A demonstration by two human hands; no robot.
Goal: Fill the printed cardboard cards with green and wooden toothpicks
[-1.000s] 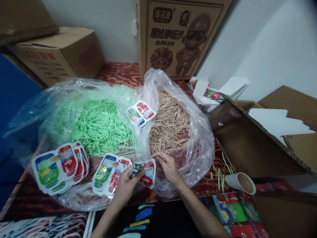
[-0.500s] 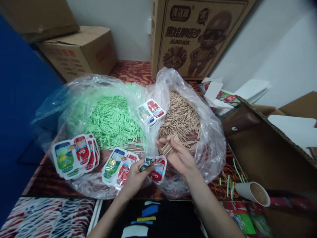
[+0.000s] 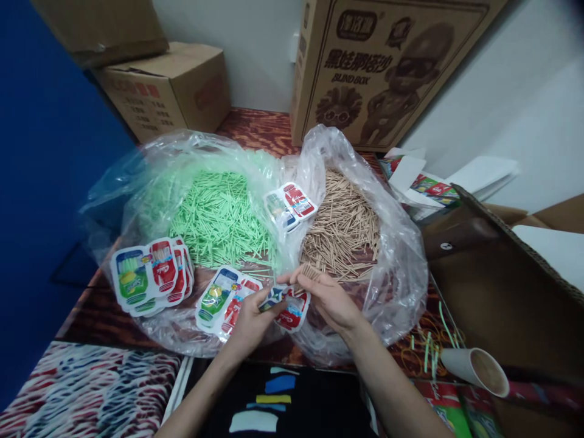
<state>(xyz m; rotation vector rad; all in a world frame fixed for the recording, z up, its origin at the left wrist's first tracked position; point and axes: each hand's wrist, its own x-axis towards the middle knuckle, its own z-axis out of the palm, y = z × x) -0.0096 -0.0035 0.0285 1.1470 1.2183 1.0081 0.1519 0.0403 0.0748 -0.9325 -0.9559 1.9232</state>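
Observation:
My left hand (image 3: 253, 315) pinches a small printed plastic pouch (image 3: 293, 312) with a red cola picture. My right hand (image 3: 329, 298) is closed on a small bunch of brown sticks (image 3: 310, 271), whose lower ends are at the pouch's top edge; I cannot tell whether they are inside. Left of my left hand lies another pouch (image 3: 218, 299) with a green and a red half. Behind my hands, brown sticks (image 3: 342, 225) and light green sticks (image 3: 219, 219) lie in heaps on clear plastic bags (image 3: 406, 267).
Several filled pouches (image 3: 150, 274) are stacked at the left, and more pouches (image 3: 292, 205) lie between the heaps. A paper cup (image 3: 477, 370) lies on its side at the right, near rubber bands and loose green sticks. Cardboard boxes (image 3: 201, 91) stand behind; an open carton (image 3: 511, 286) is at right.
My right hand has brought the bunch of brown sticks from the brown heap down and left to the pouch in my left hand. The whole view has shifted slightly.

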